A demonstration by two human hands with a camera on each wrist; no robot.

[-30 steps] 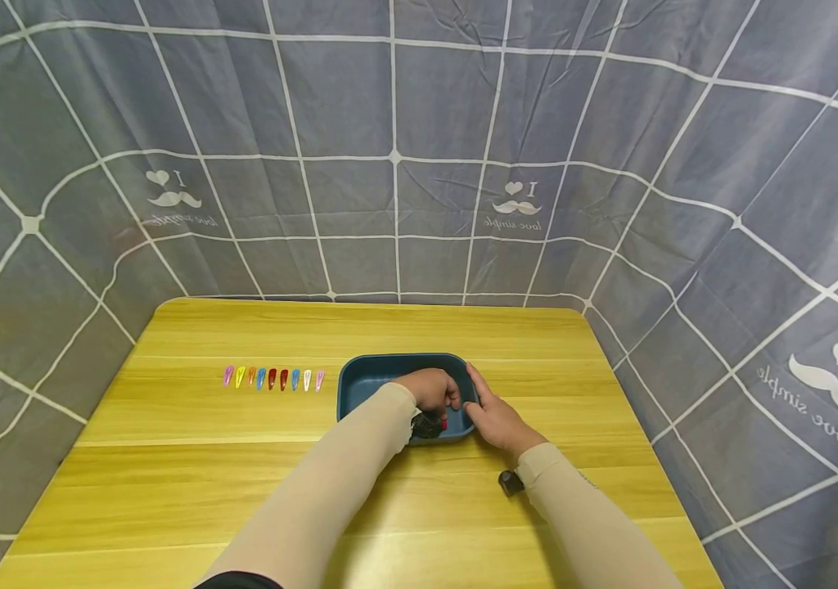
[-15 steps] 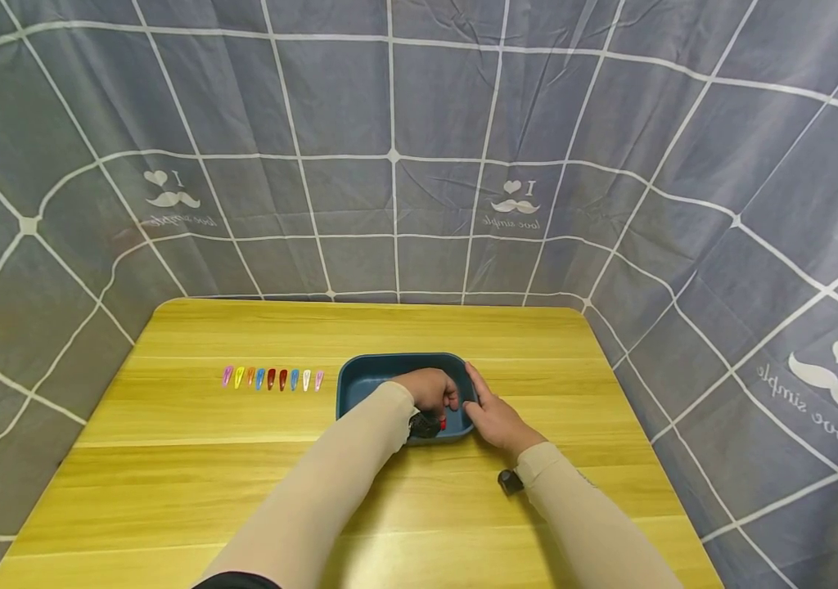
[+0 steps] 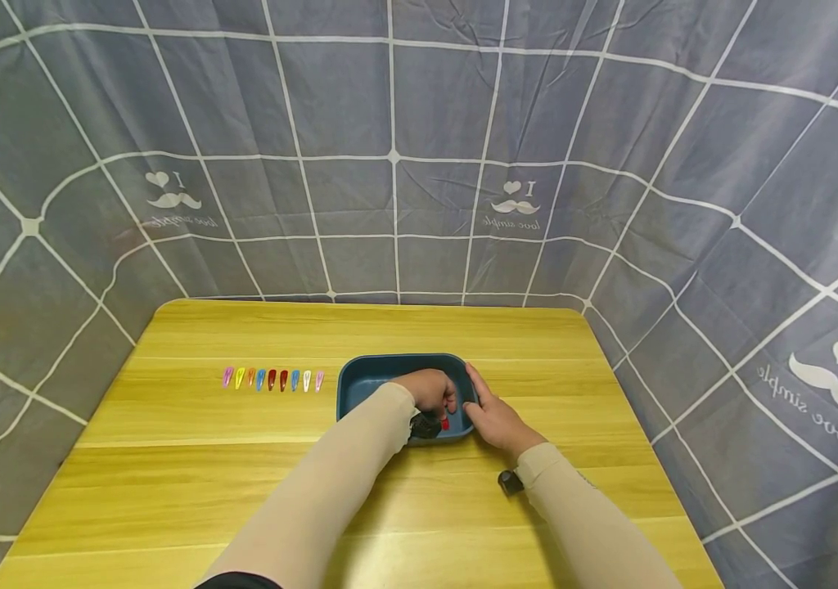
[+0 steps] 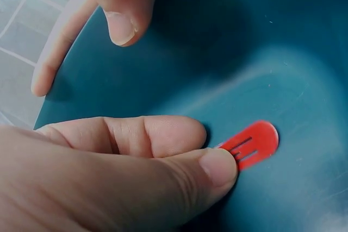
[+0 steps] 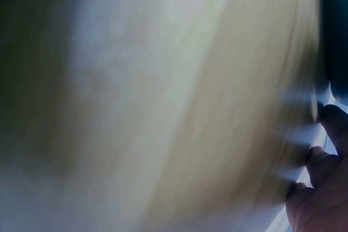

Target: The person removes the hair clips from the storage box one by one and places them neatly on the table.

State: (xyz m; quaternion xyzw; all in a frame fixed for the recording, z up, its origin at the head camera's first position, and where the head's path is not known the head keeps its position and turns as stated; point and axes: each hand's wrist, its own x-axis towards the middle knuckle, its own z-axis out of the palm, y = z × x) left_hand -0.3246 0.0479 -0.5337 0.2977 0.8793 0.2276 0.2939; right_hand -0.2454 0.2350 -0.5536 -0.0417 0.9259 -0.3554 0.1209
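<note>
In the head view my left hand (image 3: 428, 388) reaches down into a dark blue-green plastic tray (image 3: 357, 394). Between its thumb and index finger it pinches one end of a red snap hair clip (image 4: 258, 146), whose rounded slotted end points out over the tray's floor. My right hand (image 3: 498, 419) grips the tray's right end, thumb over the rim on the inner side and the fingers along the outer wall. The right wrist view is blurred and catches just part of that hand (image 5: 323, 191) beside the tray's wall (image 5: 336, 42).
Left of the tray, several hair clips (image 3: 272, 379) in pink, yellow, orange, blue, red and white lie in a straight row. All stands on a yellow wood-grain table (image 3: 227, 458). A grey curtain (image 3: 434, 106) with white lines hangs behind and at both sides.
The left fingers have shifted very slightly, and a little more of the red hair clip shows below them. The right hand, the tray and the row of clips stay in place.
</note>
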